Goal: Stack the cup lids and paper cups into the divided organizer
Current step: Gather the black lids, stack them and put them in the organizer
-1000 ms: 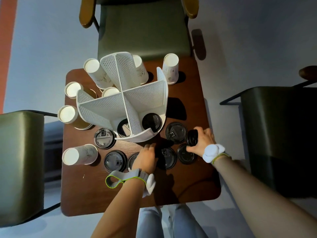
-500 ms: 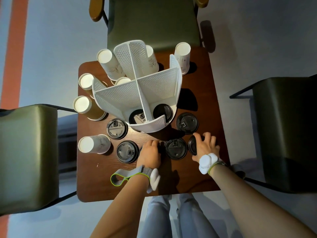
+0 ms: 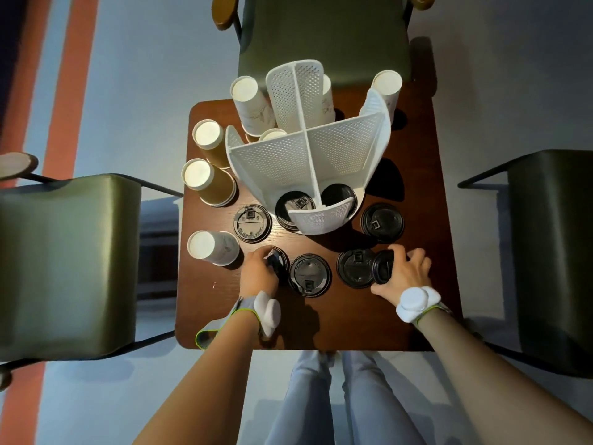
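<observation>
A white perforated divided organizer (image 3: 316, 162) stands mid-table, with black lids in its two near compartments. Several black cup lids lie flat on the brown table (image 3: 321, 322): one (image 3: 252, 223) at the left, one (image 3: 309, 275) in the middle, one (image 3: 355, 268) beside it, one (image 3: 382, 222) at the right. My left hand (image 3: 258, 273) is closed on a tilted black lid (image 3: 276, 262). My right hand (image 3: 405, 273) grips another black lid (image 3: 383, 267) held on edge. Several upside-down paper cups stand around the organizer, such as a white one (image 3: 213, 248) and a tan one (image 3: 208, 183).
Green padded chairs stand at the left (image 3: 69, 261), the right (image 3: 552, 252) and the far side (image 3: 324, 36) of the small table. My legs show below the near edge. More cups (image 3: 386, 88) stand behind the organizer.
My left hand has shifted left and picked up the lid near the white cup. My right hand has raised its lid on edge. The camera has moved closer.
</observation>
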{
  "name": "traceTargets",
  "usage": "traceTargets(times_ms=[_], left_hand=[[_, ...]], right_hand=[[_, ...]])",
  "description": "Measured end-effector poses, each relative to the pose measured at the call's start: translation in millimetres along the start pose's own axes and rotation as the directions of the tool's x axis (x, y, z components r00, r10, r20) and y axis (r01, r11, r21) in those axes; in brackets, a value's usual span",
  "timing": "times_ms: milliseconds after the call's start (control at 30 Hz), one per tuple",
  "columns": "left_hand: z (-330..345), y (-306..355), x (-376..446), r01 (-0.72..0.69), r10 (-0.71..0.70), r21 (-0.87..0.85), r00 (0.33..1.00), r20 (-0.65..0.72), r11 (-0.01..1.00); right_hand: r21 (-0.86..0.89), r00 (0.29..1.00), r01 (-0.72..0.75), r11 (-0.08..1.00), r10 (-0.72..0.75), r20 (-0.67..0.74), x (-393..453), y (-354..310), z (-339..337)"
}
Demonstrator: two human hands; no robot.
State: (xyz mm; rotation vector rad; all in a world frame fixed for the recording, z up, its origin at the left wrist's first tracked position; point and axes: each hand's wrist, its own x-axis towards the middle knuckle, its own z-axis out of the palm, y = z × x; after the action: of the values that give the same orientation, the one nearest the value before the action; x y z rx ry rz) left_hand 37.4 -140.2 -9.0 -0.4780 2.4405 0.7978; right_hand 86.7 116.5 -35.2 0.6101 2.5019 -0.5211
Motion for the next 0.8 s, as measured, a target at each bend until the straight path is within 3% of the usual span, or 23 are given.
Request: traceTargets(times_ms=[167,433,633,800], left_hand=[[-4,-19,-9,0.081,-0.081,0.021,0.996,0.024,0.997],[-10,-50,-12,0.247,-0.243,-0.104,0.969,0.050,0.963],[-12,-46,2,0.203,-0.192,-0.118,0.977,0.094,0.972],[-3,-39,-2,0.159,-0.146,-0.087,0.979,0.141,0.983]], right_hand=[[-0.016,0.994,0.106,0.994,-0.105,0.023,-19,-42,18],[-0.005,0.940,0.312,0.950,-0.308,0.150,-37,-106,53],[-0.014,0.926,0.347,0.938,-0.340,0.164,-29,-134,59],[-0.024,0.955,0.267,0.963,-0.261,0.142,-26,-124,50]])
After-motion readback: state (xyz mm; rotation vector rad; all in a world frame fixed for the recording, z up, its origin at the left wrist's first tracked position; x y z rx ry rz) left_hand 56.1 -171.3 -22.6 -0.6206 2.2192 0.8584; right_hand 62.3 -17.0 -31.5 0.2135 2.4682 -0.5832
